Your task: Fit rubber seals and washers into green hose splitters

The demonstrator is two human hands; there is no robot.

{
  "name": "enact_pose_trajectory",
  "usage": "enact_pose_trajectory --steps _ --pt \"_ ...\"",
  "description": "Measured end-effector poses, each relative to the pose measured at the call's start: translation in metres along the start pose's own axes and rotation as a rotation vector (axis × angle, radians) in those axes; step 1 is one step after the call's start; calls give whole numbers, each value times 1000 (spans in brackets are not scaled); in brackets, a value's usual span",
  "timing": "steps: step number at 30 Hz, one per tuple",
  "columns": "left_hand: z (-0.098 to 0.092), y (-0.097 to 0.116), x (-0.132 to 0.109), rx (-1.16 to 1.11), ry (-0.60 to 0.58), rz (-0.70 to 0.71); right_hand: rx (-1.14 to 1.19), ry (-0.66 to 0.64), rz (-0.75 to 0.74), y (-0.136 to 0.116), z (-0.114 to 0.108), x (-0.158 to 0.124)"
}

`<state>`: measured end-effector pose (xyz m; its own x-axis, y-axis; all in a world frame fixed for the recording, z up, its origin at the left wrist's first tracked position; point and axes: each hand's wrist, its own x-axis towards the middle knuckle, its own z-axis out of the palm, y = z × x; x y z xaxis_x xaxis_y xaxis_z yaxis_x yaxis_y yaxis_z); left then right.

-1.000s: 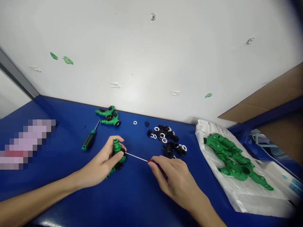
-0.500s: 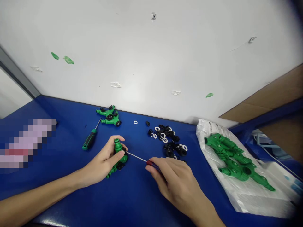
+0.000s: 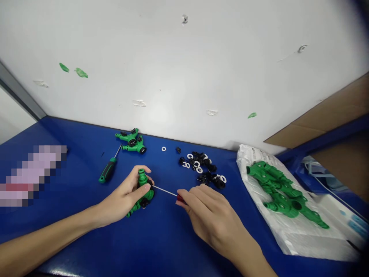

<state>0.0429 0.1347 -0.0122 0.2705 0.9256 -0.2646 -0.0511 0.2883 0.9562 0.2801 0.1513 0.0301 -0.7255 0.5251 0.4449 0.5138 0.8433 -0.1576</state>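
My left hand [image 3: 127, 194] is closed around a green Y-shaped hose splitter [image 3: 142, 177] with black valve knobs, held above the blue table. My right hand [image 3: 211, 215] grips the red handle of a screwdriver [image 3: 164, 191]. Its thin metal shaft points left, and the tip meets a black knob by my left thumb; the exact contact is hidden. Two similar green splitters [image 3: 135, 146] with black knobs lie farther back. Beside them rests a green and black screwdriver [image 3: 108, 169].
Black fittings and white ring washers [image 3: 199, 169] are scattered behind my right hand. One washer [image 3: 163, 149] lies apart. Several green splitter bodies [image 3: 285, 188] sit on a white plastic bag [image 3: 300, 242] at right. A white wall [image 3: 161, 57] bounds the table's back.
My right hand has turned over slightly around the screwdriver handle, with its knuckles higher. The left hand keeps its hold on the splitter. The whole view has shifted a little.
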Motion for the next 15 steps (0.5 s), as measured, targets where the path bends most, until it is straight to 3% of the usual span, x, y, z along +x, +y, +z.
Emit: enact_pose_trajectory --steps 5,10,15 --pt "-3 1 3 -18 41 41 65 -42 179 0 10 -1" --pt "-3 12 11 -161 15 0 117 -145 369 8 2 3" --pt "-3 21 13 -379 79 -59 62 9 572 22 3 3"
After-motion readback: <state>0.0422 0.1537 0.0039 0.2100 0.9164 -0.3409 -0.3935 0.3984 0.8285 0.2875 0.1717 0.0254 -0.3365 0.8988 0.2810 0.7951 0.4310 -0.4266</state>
